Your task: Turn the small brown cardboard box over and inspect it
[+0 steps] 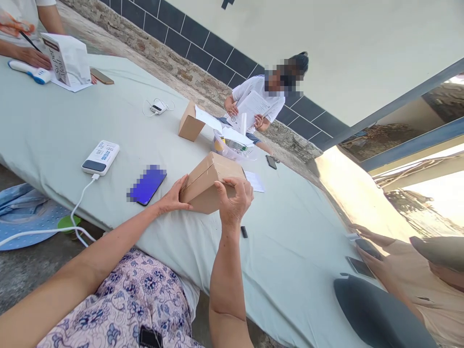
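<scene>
Cardboard fills both hands in the head view: a small brown box sits on the pale green table cover, tipped up on one edge, with the left hand pressed flat and open against its near end and the right hand curled over the top, fingers closed on the far edge. Because the box is tilted and held only by palm pressure on one side, it could slide off toward the blue phone lying just beside the left hand, or drop flat and knock it. A small black piece lies near the right wrist and could be swept off the cover by the forearm. The white power bank has a cable hanging over the table edge, where a knee could snag it. Across the table a second box stands open beside a seated person holding papers, well apart from this work.
</scene>
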A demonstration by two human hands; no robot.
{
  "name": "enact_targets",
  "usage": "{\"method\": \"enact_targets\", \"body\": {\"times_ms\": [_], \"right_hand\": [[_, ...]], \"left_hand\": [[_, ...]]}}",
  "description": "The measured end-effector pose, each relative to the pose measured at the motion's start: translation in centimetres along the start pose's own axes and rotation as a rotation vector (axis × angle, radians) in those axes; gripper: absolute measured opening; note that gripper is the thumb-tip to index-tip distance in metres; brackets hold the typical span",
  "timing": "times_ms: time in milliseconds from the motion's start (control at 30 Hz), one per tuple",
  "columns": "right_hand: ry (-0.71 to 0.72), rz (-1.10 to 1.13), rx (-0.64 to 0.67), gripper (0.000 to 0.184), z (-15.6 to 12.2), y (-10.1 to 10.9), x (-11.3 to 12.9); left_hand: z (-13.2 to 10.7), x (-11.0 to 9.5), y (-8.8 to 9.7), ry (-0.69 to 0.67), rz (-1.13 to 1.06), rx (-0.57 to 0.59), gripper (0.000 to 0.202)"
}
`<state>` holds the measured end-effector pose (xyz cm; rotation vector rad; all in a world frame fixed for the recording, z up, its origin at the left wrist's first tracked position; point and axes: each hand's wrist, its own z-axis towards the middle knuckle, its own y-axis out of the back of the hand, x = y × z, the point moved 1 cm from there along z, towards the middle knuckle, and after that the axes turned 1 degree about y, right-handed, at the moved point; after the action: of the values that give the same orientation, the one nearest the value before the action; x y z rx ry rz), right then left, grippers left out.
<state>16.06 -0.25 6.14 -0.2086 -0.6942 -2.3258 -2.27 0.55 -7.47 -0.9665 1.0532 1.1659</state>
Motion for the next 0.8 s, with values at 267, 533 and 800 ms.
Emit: {"method": "enact_targets", "body": {"times_ms": [267,533,800], "right_hand": [[-0.091,0.018,-0.051,0.032,0.0,1.2,-3.2],[-0.597,0.474,-0.166,0.042,-1.4,0.7,-7.4],[-0.665,0.730,-0.126,0.062,-2.2,-0.9,-7.7]], "left_hand": [[0.1,-0.1,0.3,0.071,-0.056,0.031,0.123],[0.2,-0.4,0.7,0.129,-0.161,0.099,0.123],[0.3,-0.1,1.3,0.165,-0.325,0.148,0.100]]}}
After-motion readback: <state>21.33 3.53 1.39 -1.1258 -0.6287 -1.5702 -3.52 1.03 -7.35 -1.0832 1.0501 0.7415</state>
